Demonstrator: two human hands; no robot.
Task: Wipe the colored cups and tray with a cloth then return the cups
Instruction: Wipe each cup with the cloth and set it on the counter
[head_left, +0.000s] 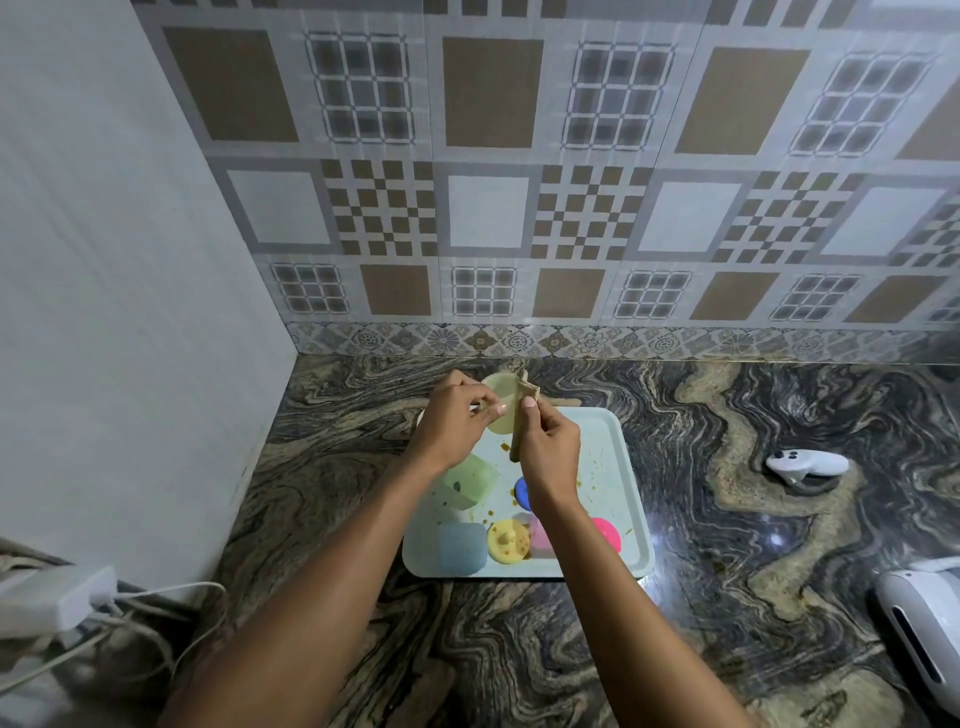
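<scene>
My left hand (451, 421) holds a pale yellow-green cup (500, 402) up above the far end of the pale tray (610, 457). My right hand (549, 451) pinches a beige cloth (518, 426) and presses it against that cup. On the tray lie a green cup (470, 486), a light blue cup (462, 548), a yellow cup (508, 540), a pink cup (605, 535) and a dark blue cup (522, 492), the last partly hidden by my right wrist. Brown stains spot the tray's surface.
The tray sits on a marbled dark stone counter (727, 519) in a corner with tiled walls. A white controller (805, 465) lies to the right, a white device (919, 623) at the right edge. A white power adapter with cables (67, 603) is at the left.
</scene>
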